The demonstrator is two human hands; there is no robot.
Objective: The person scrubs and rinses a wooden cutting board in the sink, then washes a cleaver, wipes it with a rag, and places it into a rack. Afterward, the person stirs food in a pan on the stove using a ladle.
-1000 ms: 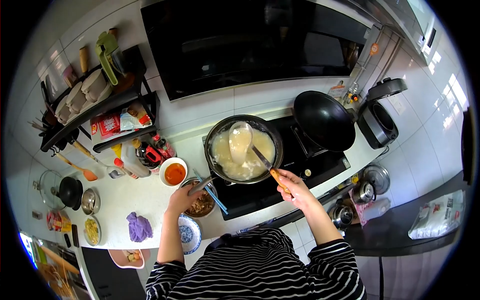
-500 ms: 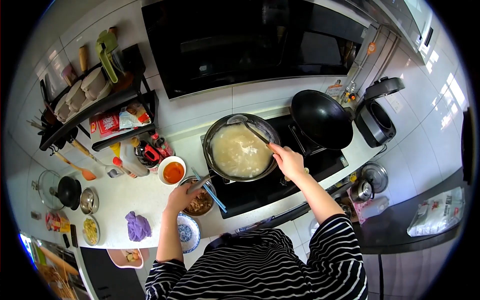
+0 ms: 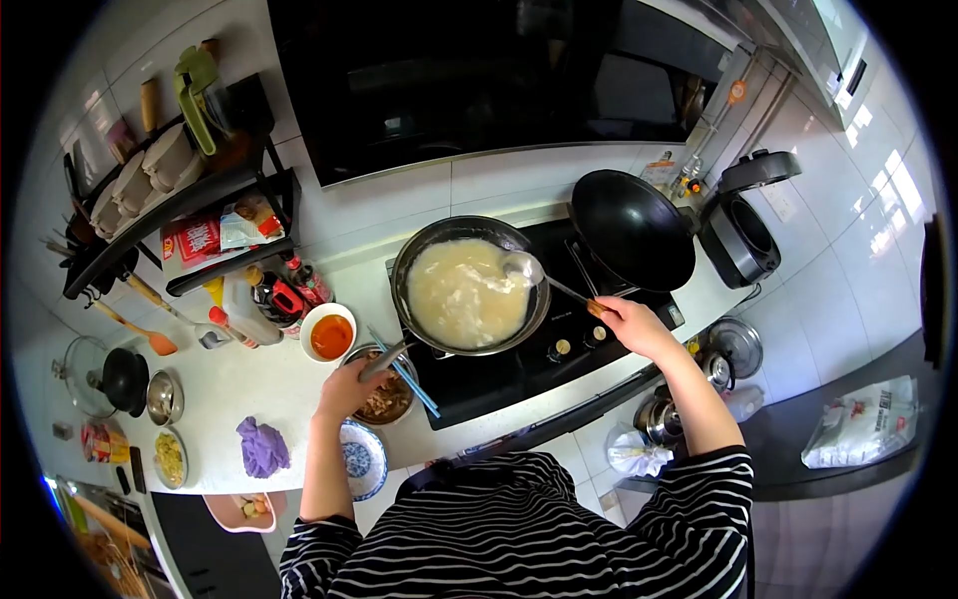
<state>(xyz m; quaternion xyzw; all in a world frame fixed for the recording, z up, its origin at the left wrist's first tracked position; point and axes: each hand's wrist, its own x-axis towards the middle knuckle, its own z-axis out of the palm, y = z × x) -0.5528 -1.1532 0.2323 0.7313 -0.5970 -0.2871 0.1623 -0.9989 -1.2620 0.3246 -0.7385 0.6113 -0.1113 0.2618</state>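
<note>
My left hand [image 3: 343,391] is closed round the handle of a dark frying pan [image 3: 402,250] on the left side of the stove. A pale, cloudy soup [image 3: 464,295] with white streaks fills much of the pan. My right hand [image 3: 635,326] grips a metal ladle [image 3: 523,267] by its handle, its bowl at the pan's right inner side. Below the pan handle, a metal bowl [image 3: 407,401] of brown cooked food is partly hidden by my left hand. Blue chopsticks [image 3: 414,383] rest across that bowl. A white bowl of orange-red liquid [image 3: 330,337] stands beside it.
A black wok [image 3: 634,230] sits on the stove's right side, near a rice cooker [image 3: 738,220]. Left on the counter are a purple cloth [image 3: 263,446], sauce bottles [image 3: 274,299] and a dish of yellow food [image 3: 171,457]. A blue-patterned plate [image 3: 363,461] lies at the counter's front edge.
The ladle has swung from the pan's far rim to its right side as my right hand moved right. My left hand still holds the pan handle. The whole view has shifted slightly.
</note>
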